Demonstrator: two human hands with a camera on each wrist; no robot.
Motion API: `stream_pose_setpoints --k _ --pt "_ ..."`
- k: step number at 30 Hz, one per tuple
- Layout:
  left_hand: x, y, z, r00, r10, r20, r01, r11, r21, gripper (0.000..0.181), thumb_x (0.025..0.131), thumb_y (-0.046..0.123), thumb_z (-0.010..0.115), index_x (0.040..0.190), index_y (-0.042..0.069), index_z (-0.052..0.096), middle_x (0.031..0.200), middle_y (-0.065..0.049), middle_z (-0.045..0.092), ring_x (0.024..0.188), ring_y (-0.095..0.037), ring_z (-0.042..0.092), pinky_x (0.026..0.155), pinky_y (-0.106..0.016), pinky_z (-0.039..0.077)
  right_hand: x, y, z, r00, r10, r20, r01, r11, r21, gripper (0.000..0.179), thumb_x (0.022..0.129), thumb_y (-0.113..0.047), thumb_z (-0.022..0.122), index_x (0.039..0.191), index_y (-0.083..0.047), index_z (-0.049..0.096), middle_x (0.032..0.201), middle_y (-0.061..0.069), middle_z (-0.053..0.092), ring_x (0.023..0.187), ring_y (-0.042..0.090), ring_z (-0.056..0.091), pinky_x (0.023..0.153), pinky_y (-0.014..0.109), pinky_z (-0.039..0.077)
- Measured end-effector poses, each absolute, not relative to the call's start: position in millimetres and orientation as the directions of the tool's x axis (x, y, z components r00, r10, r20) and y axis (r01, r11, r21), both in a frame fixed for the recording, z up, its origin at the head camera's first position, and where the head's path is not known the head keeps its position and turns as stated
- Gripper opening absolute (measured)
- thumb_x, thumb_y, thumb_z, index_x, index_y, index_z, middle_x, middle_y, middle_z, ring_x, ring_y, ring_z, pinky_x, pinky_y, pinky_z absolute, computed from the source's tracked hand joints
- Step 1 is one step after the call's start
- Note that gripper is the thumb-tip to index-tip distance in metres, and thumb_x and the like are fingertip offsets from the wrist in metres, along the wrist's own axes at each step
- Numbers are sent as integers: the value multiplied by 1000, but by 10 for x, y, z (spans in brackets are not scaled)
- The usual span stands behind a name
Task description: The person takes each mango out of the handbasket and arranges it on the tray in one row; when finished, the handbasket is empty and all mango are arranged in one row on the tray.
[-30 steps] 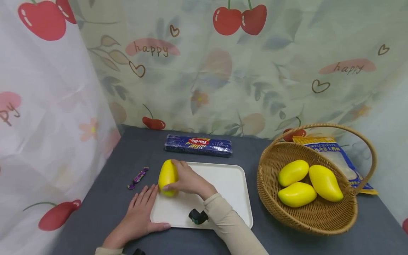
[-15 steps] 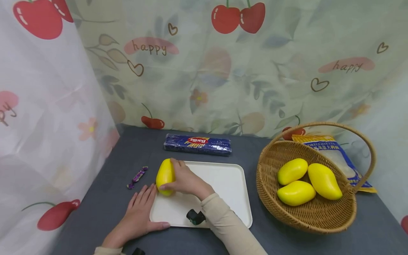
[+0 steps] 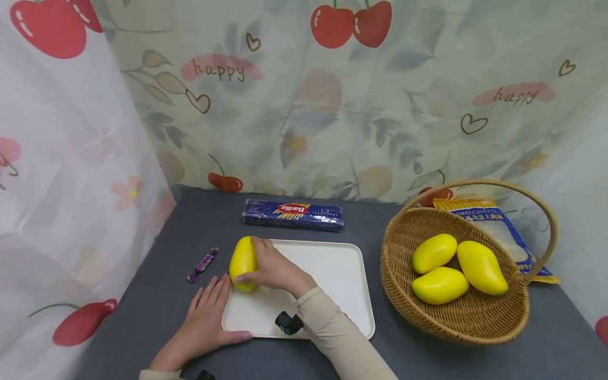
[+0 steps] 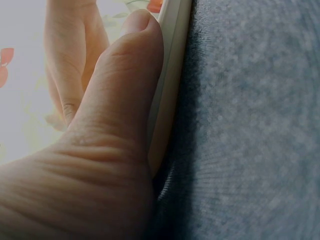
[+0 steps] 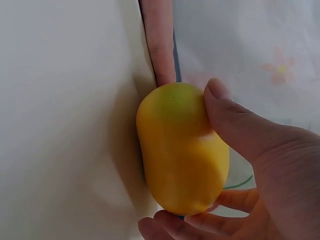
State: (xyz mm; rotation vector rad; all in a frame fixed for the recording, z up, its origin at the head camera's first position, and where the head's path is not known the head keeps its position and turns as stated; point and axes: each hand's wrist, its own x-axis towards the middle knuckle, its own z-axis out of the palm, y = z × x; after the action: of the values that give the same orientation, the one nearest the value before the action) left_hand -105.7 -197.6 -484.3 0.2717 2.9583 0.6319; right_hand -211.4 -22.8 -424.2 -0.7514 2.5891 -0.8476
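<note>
1. Location: the yellow mango (image 3: 243, 261) is at the left edge of the tray (image 3: 328, 264); contact with the tray cannot be confirmed.
2. Right grip (image 3: 273, 266): curled partway round the mango, thumb near the greenish end, fingers at the opposite end.
3. Left grip (image 3: 201, 319): fingers straight along the tray's left edge, thumb at its near rim; holds nothing.
4. Handling: expect a stiff, fairly light body. The smooth skin may slip; avoid fingertip digging.
5. Hold: span both ends, or encircle the middle.
6. Labels: behind the tray, spaghetti pack (image 3: 313, 218), "Barilla", "SPAGHETTI", inverted; right of the tray, bag (image 3: 508, 237), "ORECCHIETTE", partly hidden; curtain (image 3: 356, 126), "happy".
</note>
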Motion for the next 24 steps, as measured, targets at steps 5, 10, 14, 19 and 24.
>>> stream_pose_setpoints --k 5,10,14,19,24 --pt "-1049 -1968 -4854 -978 203 -46 166 897 410 128 64 84 58 150 -3 22 157 -21 19 143 -41 13 110 -63 9 -2103 -218 -4239 -818 -559 -133 -374 694 -615 99 78 -51 74 152 -9 22 146 16 36 114 22 50 101 37 45" --pt "-1049 -1954 -4837 -978 204 -38 170 894 415 127 64 83 59 150 -4 23 157 -21 20 143 -41 13 111 -63 9 -2099 -213 -4240 -824 -550 -136 -372 706 -602 100 78 -51 74 152 -9 22 146 16 37 115 23 50 102 38 45" --pt "-1053 -1948 -4835 -977 209 -35 177 893 414 126 65 83 60 150 -4 23 157 -21 21 143 -41 14 111 -63 9 -2090 -198 -4225 -828 -543 -144 -377 726 -575 101 78 -52 73 152 -9 20 146 16 36 116 24 50 102 37 45" --pt "-1053 -1948 -4843 -978 206 -34 173 890 423 127 64 81 61 149 -5 23 156 -22 21 143 -42 14 111 -63 8 -2049 -137 -4134 -823 -551 -136 -403 737 -543 100 80 -52 72 152 -7 19 148 18 33 122 26 48 105 38 43" --pt "-1055 -1956 -4845 -980 193 -53 152 890 430 129 63 81 62 150 -5 21 156 -23 19 143 -42 12 111 -63 6 -1936 47 -3944 -815 -564 -133 -431 743 -512 103 80 -55 70 153 -8 16 151 19 29 133 29 42 107 40 40"
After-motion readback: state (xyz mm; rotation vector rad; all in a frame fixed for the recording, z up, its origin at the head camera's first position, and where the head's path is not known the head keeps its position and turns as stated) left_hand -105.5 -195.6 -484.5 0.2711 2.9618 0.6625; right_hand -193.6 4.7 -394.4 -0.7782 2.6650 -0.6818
